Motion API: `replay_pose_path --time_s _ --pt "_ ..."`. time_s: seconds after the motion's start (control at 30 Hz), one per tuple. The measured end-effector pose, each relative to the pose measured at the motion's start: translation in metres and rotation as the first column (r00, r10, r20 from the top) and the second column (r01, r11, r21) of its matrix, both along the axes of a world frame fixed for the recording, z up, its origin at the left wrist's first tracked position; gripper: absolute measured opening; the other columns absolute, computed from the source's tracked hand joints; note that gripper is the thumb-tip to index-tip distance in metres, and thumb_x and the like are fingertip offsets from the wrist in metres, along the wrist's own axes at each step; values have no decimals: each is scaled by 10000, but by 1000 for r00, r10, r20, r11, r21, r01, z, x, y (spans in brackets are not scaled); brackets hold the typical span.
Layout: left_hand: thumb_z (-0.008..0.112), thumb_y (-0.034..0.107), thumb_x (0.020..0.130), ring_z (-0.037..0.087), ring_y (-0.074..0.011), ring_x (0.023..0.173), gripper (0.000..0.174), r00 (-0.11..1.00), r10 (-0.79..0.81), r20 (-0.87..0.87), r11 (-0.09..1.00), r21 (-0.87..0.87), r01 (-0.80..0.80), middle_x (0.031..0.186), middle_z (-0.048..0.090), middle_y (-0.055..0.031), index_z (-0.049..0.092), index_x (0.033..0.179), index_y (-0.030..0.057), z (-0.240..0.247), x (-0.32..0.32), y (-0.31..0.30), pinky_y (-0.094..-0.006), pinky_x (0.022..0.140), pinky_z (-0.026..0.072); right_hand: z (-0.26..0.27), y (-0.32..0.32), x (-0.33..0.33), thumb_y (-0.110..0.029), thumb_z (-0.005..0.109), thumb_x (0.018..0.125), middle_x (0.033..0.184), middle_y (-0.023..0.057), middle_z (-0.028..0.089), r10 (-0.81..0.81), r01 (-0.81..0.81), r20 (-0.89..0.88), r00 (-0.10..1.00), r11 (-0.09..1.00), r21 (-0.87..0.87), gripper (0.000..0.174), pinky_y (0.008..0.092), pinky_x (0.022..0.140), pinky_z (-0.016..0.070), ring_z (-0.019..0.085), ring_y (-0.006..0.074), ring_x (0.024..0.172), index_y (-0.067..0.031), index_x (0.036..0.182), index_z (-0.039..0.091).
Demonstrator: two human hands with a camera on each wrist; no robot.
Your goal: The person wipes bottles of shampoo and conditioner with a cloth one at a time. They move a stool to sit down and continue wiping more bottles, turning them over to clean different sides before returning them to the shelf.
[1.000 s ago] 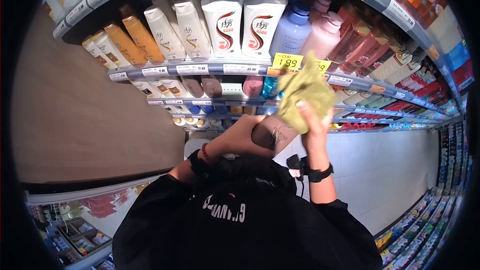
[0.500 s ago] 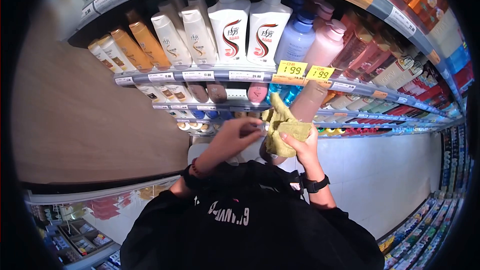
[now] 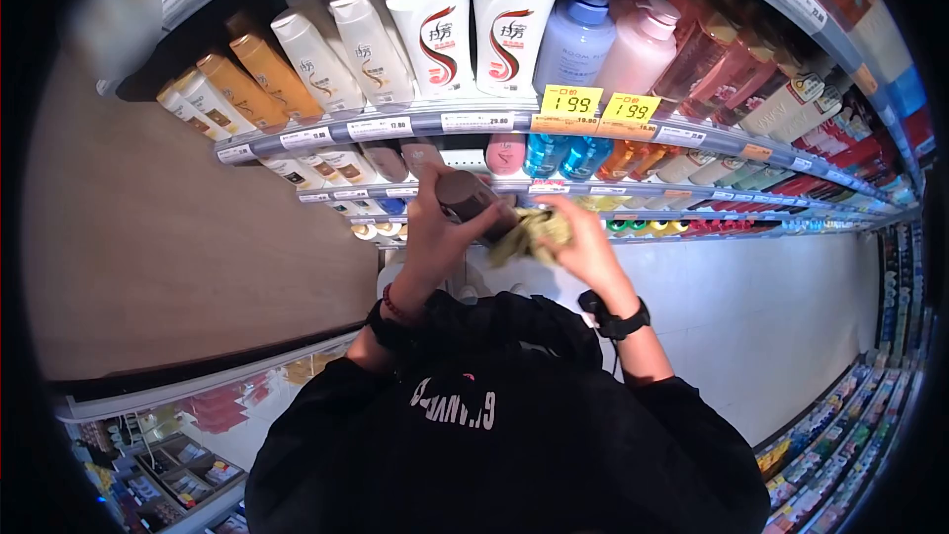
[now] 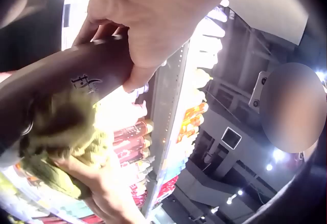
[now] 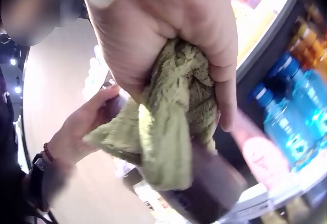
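A dark brown bottle (image 3: 471, 204) lies tilted between the two hands. My left hand (image 3: 436, 230) grips it near one end, with fingers and thumb wrapped round it in the left wrist view. Pale lettering shows on the bottle's side there. A crumpled yellow-green cloth (image 5: 171, 116) is bunched in my right hand (image 3: 585, 249), thumb and fingers curled about it. In the right wrist view the cloth lies against the bottle, covering part of it, and the bottle's other end sticks out below.
Behind the hands stands a store shelf (image 3: 356, 127) with price tags. White pump bottles (image 3: 430, 30), a blue pump bottle (image 3: 575, 44) and a pink one (image 3: 638, 47) line its tier. Blue bottles (image 3: 585, 155) and a pink bottle (image 3: 506, 153) sit one tier lower, close beyond the hands.
Half a second ago the right hand held the bottle through the cloth, the left hand off it. Now the left hand grips the bottle, which has turned and shifted left.
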State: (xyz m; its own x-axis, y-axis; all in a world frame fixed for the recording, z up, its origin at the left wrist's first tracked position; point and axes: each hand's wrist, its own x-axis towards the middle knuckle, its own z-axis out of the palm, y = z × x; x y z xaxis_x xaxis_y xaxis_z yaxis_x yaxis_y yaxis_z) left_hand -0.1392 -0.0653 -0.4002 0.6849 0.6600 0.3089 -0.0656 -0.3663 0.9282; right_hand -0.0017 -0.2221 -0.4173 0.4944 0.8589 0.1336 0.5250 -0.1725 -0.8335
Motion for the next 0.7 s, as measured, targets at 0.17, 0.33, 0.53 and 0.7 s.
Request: replay_pose_path --time_s 0.17,0.33,0.53,0.7 --pt "739 13 693 654 -205 855 409 996 80 42 976 201 -87 948 653 -98 445 976 41 -28 17 29 -300 737 508 -30 -76 49 4 692 690 921 157 652 -354 355 35 935 932 -67 356 317 777 478 640 274 874 -24 1024 572" --pt "717 -62 677 637 -161 819 400 994 110 -12 984 142 -108 902 648 -87 481 984 38 -55 36 50 -288 735 499 -45 -139 48 18 683 691 836 151 657 -519 516 -6 855 851 -98 312 303 739 481 642 219 782 -5 983 574" --pt "774 3 643 596 -133 826 453 987 94 -132 994 73 -85 923 630 -87 514 1012 44 -78 46 60 -265 759 479 -66 -178 21 12 679 692 813 140 657 -650 633 -74 757 756 -166 295 295 723 482 630 179 763 12 969 578" --pt "772 88 661 637 -201 836 449 969 202 -143 971 156 -179 908 650 -144 529 1024 -18 -111 64 76 -318 744 498 -79 -188 1 9 677 698 821 137 660 -683 658 -155 714 730 -184 296 298 726 484 623 171 754 22 977 581"
